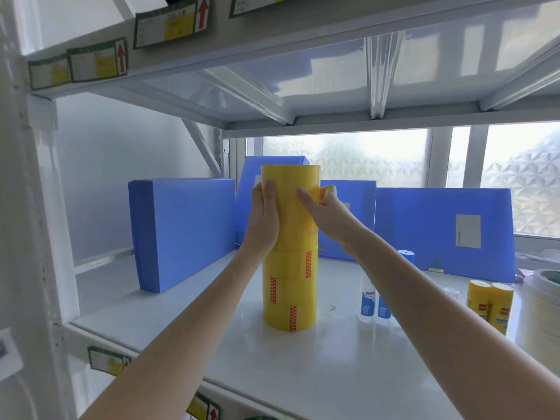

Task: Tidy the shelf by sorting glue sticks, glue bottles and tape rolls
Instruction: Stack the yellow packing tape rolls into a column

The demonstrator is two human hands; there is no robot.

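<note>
Two bare forearms reach in from the bottom edge over the white shelf [303, 374]. Behind the work area, blue folders [181, 231] stand along the back, and to the right the right forearm crosses in front of two glue bottles [368, 304], with yellow glue sticks [489, 304] further right. Near the middle of the shelf stands a tall, upright stack of yellow translucent tape rolls [290, 286], with red printed strips on its lower rolls. The left hand [264, 219] and the right hand [322, 207] clasp the upper rolls from either side, fingers wrapped round them.
</note>
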